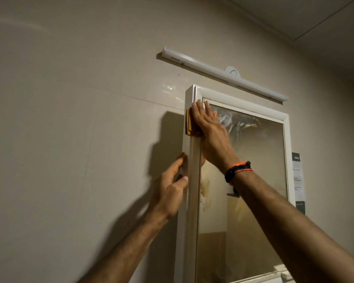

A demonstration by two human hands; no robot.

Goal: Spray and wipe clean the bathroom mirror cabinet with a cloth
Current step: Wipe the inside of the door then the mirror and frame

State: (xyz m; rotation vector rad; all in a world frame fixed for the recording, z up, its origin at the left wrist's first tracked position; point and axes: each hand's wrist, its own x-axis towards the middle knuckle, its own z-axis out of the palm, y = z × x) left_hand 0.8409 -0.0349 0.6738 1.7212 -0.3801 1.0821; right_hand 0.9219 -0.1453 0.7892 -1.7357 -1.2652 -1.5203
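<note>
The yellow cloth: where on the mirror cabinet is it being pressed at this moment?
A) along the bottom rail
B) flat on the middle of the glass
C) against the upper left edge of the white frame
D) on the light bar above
C: the right hand presses the yellow cloth against the upper left edge of the mirror cabinet, while the left hand braces the cabinet's left side lower down.

The cabinet (190,180) frame is smooth, glossy white plastic, its mirror (253,160) glass reflective but streaked and smeared, the cloth (188,124) a soft, matt yellow-orange fabric, the wall (80,129) glossy beige tile, and the lamp (223,73) smooth, semi-gloss white plastic.
</note>
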